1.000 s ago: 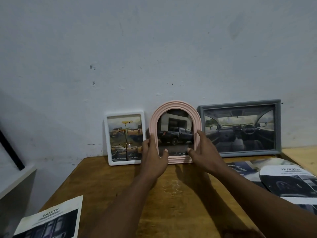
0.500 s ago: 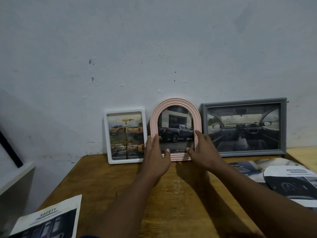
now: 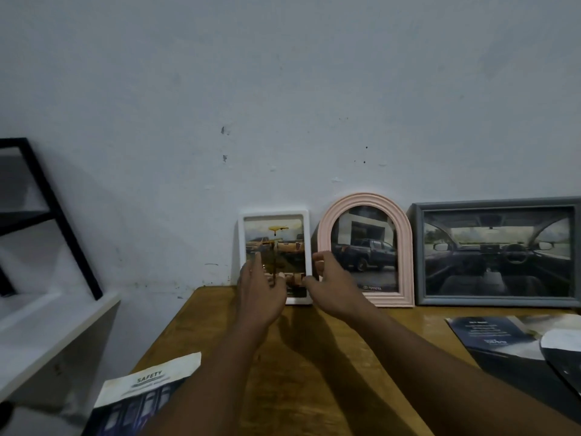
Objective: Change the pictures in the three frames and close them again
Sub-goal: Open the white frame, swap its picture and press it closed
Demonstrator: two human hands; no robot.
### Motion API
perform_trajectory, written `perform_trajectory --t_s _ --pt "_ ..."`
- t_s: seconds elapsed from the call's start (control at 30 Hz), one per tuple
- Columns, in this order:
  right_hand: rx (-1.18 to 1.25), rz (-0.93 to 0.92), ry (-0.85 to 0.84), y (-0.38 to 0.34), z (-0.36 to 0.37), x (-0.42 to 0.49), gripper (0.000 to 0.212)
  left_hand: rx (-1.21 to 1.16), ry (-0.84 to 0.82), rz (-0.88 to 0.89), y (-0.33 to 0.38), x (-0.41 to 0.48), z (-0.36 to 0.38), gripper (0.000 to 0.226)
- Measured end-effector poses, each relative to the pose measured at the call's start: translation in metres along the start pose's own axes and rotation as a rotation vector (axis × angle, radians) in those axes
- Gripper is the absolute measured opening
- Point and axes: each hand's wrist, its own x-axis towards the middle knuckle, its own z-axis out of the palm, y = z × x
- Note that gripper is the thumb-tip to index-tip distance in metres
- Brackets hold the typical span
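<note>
Three picture frames lean upright against the wall at the back of the wooden table. The small white frame on the left shows yellow pickups. In the middle, the pink arched frame shows a dark pickup. The wide grey frame on the right shows a car interior. My left hand grips the white frame's left side, thumb on its front. My right hand grips its right side, fingers in the gap beside the pink frame. The white frame's lower part is hidden by my hands.
A "SAFETY" brochure lies at the table's front left corner. More dark brochures lie on the right. Left of the table stands a white shelf with a black metal bar leaning over it.
Both hands have left the pink arched frame and moved left onto the white frame. The view has swung left, so the frames now sit further right.
</note>
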Motion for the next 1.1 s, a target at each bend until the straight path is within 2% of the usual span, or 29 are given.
perform_trajectory --t_s 0.27,0.5,0.67,0.9,1.0,1.1 --pt "-0.117 -0.033 0.091 0.016 0.04 0.026 0.055 -0.096 0.009 -0.079 -0.031 0.033 -0.003 0.075" --pt "-0.048 -0.007 0.144 0.024 0.045 0.032 0.061 -0.16 0.041 -0.065 -0.035 0.032 -0.001 0.07" --pt "0.081 -0.016 0.149 0.021 0.035 0.011 0.05 -0.092 0.076 -0.055 -0.033 0.009 -0.018 0.065" --pt "0.192 0.003 0.181 0.015 0.007 -0.041 0.035 -0.118 0.041 -0.061 -0.017 -0.042 -0.061 0.048" --pt "0.246 0.06 0.142 0.019 -0.01 -0.069 0.034 -0.135 -0.002 -0.043 -0.009 -0.073 -0.072 0.041" --pt "0.299 0.132 0.081 0.02 -0.032 -0.098 0.023 -0.191 -0.127 -0.077 0.002 -0.107 -0.073 0.034"
